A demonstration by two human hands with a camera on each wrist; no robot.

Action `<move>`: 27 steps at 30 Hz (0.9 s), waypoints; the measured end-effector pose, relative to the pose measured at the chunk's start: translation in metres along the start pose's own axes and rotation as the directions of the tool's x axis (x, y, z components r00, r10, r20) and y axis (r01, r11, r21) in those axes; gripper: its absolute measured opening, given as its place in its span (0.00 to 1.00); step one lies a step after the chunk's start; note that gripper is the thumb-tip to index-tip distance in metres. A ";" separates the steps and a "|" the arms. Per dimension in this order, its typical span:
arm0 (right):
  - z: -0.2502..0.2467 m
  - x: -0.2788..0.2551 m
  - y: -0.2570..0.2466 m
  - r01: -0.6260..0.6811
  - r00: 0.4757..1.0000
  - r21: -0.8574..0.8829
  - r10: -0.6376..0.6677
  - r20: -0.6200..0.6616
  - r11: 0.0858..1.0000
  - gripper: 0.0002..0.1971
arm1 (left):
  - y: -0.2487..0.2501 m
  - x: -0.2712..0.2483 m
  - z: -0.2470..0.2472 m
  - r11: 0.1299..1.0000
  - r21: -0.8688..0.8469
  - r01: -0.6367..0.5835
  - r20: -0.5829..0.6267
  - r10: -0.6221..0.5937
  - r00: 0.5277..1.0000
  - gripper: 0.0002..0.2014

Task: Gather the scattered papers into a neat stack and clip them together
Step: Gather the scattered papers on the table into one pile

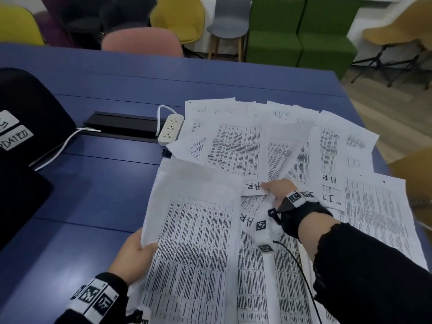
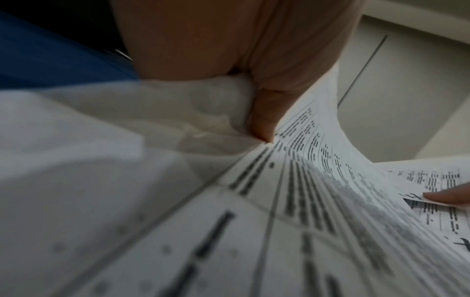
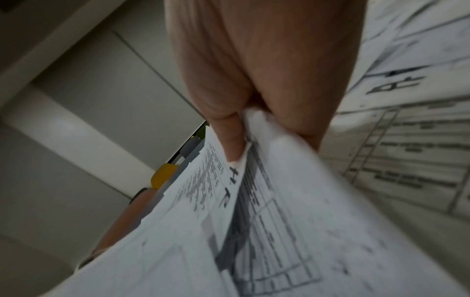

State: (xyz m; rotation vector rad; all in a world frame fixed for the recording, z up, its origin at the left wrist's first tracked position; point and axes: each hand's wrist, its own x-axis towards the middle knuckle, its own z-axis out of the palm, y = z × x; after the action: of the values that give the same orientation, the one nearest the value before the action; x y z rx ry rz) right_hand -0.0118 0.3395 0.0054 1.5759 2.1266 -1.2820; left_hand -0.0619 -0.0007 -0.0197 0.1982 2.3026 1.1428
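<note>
Several printed sheets (image 1: 236,146) lie fanned across the right half of the blue table (image 1: 105,183). My left hand (image 1: 138,251) pinches the left edge of a large table-printed sheet (image 1: 194,242), thumb on top; the left wrist view shows that sheet (image 2: 318,180) bent upward under the thumb. My right hand (image 1: 273,189) pinches the corner of a sheet marked "H.R" (image 1: 253,187) in the middle of the spread; the right wrist view shows thumb and finger closed on that paper (image 3: 244,176). A black binder clip (image 1: 166,153) peeks out beside the papers' left edge.
A white power strip (image 1: 169,128) with its cable lies by a black cable tray (image 1: 121,123). A black bag (image 1: 30,118) with white labels sits at the left. Chairs (image 1: 142,42) and green seats (image 1: 301,31) stand beyond the table. The table's right edge runs close to the papers.
</note>
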 end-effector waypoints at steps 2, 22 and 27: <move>0.003 -0.006 -0.005 0.011 0.998 -0.001 -0.011 0.067 1.000 0.23 | -0.001 0.000 0.000 1.000 0.007 -0.011 -0.003 0.011 1.000 0.15; -0.056 -0.017 0.129 -0.064 0.995 0.751 0.099 -0.002 0.658 0.14 | -0.011 0.019 -0.008 0.981 -0.163 0.101 -0.046 -0.110 0.993 0.13; -0.043 -0.050 0.145 -0.126 0.989 0.775 0.020 0.145 0.619 0.09 | -0.005 0.023 -0.005 0.978 -0.174 0.114 -0.046 -0.124 0.991 0.10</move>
State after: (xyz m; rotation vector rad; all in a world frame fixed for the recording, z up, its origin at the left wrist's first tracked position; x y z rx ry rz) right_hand 0.1465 0.3453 -0.0133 1.7389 1.4226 -2.4198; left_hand -0.0836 0.0014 -0.0310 -0.0375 2.2167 1.2911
